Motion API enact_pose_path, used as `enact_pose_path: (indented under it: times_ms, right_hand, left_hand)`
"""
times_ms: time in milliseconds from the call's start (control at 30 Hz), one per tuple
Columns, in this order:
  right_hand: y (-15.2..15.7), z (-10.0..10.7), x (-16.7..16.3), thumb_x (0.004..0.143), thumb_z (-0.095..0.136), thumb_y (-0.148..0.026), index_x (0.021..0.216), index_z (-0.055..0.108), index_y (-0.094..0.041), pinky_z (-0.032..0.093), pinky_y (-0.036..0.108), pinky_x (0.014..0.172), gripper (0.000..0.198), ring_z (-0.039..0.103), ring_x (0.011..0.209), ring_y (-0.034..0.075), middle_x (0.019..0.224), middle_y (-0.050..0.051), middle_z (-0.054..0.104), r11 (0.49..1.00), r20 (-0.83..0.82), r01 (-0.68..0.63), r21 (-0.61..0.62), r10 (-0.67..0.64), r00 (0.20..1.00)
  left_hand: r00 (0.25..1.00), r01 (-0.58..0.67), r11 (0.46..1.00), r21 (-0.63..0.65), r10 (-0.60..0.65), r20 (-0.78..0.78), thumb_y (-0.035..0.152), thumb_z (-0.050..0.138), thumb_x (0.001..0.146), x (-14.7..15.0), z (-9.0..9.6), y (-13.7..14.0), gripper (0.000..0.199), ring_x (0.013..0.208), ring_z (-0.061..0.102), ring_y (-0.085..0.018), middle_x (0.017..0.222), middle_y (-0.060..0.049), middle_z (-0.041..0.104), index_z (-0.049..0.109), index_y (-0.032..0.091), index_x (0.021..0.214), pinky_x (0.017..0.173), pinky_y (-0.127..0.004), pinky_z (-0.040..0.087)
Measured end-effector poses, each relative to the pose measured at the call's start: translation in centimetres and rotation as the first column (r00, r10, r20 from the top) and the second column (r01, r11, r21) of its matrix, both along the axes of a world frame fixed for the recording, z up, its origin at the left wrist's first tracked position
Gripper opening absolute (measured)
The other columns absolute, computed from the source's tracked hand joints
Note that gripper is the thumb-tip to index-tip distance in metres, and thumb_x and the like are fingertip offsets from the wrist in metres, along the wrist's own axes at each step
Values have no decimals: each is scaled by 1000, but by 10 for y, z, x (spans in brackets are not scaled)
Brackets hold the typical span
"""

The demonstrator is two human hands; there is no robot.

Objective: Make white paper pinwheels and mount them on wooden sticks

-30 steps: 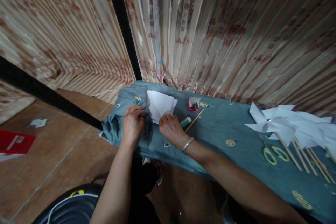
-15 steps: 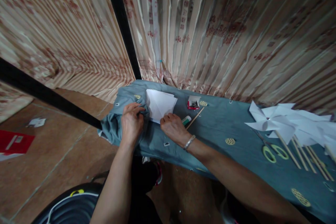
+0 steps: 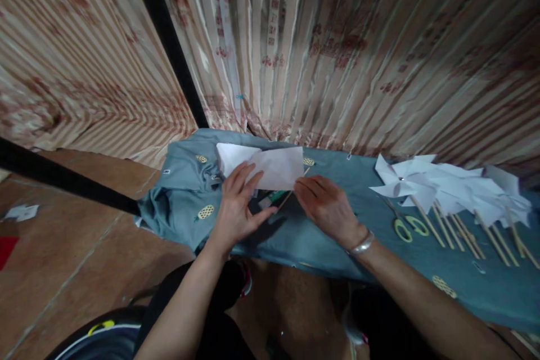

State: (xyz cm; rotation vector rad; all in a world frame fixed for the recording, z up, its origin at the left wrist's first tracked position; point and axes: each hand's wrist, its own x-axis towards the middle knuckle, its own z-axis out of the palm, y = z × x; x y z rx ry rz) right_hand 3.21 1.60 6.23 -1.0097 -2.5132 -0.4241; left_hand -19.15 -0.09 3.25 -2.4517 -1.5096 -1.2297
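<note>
My right hand [image 3: 327, 205] pinches the near right corner of a white paper sheet [image 3: 280, 167], which is raised above the cloth. My left hand [image 3: 241, 202] has its fingers spread along the sheet's left part, the thumb pointing right beneath it. More white paper [image 3: 233, 156] lies flat on the blue-grey cloth [image 3: 261, 242], behind the left fingers. Below the raised sheet, between both hands, a green-and-white glue stick [image 3: 275, 197] and a thin wooden stick [image 3: 287, 198] partly show. The small red box is hidden behind the sheet.
Several white paper pinwheels [image 3: 442, 183] on wooden sticks lie at the right, beside scissors with yellow-green handles [image 3: 409, 227]. A patterned curtain [image 3: 270, 67] hangs behind, with a dark post [image 3: 169, 39] before it. Scrap paper [image 3: 22, 212] lies on the floor.
My right hand has moved right with a sheet lifted off the paper pile. My left hand has let go of the bunched cloth and opened at the sheet. The view has shifted right.
</note>
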Motion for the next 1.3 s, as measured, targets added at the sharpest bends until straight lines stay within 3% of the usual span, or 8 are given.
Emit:
enact_pose_path:
  times_ms: [133,267,500,700,867,1033,1200,1300]
  right_hand:
    - [-45,-16,70,95,50,-14,109,66,-14,57,36,87,21,67,97,22,107,11,73,998,-172,0,-55,-9,985]
    - [-89,-37,122,96,49,-16,115,64,-15,58,42,92,24,68,103,23,113,12,72,976,-215,62,-210,-108,971]
    - [-118,-63,175,95,49,-18,117,65,-15,57,48,93,27,66,108,28,116,14,70,937,-133,205,-282,-250,959]
    - [-130,-54,175,94,56,-29,126,58,-14,52,51,99,35,59,120,30,132,16,62,888,-169,176,-424,-269,948]
    - [-134,-49,167,95,54,-26,110,64,-20,54,37,93,18,66,103,20,108,6,72,765,-400,49,-643,-389,830]
    - [-122,-50,165,94,57,-27,97,70,-23,54,29,80,14,69,87,17,92,2,74,666,-471,15,-746,-543,695]
    - [-96,-55,161,92,57,-28,91,72,-22,53,28,72,16,69,78,17,87,2,75,658,-472,87,-748,-618,629]
    - [-81,-63,161,91,58,-29,89,73,-22,52,28,67,16,68,75,18,85,2,75,663,-482,140,-735,-657,580]
  left_hand:
    - [975,192,980,-48,-196,-108,33,67,84,32,-6,-10,62,138,38,-33,143,-17,49,42,18,139,108,-54,39]
    - [915,348,932,-101,-361,-178,8,55,85,58,-17,-13,44,135,42,-30,134,-14,59,54,16,128,107,-52,41]
    - [821,517,848,-118,-530,-212,14,55,91,110,-36,-16,14,121,57,-25,111,-7,72,68,18,96,100,-49,48]
    - [773,611,787,-82,-616,-151,16,50,95,145,-36,-36,17,97,69,-20,100,-9,74,65,14,101,92,-42,55]
    - [777,595,782,-186,-618,-115,16,43,97,155,-34,-44,21,84,72,-19,94,-10,74,63,13,101,72,-30,61]
    - [816,540,794,-280,-575,-60,21,43,98,153,-39,-40,21,83,73,-17,95,-8,74,62,16,106,70,-27,60]
    - [872,455,825,-336,-489,-22,30,45,98,148,-45,-34,36,83,73,-17,103,-9,72,46,18,132,75,-29,60]
    - [887,424,847,-320,-460,-45,31,46,98,145,-48,-30,40,82,72,-19,103,-10,71,43,18,136,74,-32,61]
